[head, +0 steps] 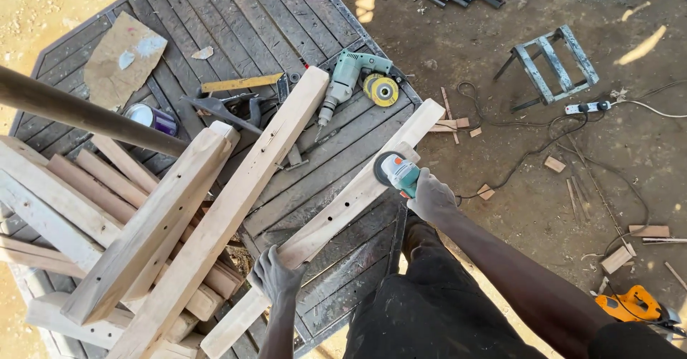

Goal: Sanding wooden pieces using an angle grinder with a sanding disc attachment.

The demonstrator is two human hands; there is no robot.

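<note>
Outdoor dirt yard, dark slatted octagonal table (236, 23) as bench. Long wood beam (343, 205) lies diagonal across table edge. Left hand (275, 274) fingers wrapped round beam, near end. Right hand (431, 196) fist closed on teal grinder (396, 171), disc at beam top. Judgement: keep beam pinned, light even passes, cord clear. Drill (345, 80) nr, idle.
</note>
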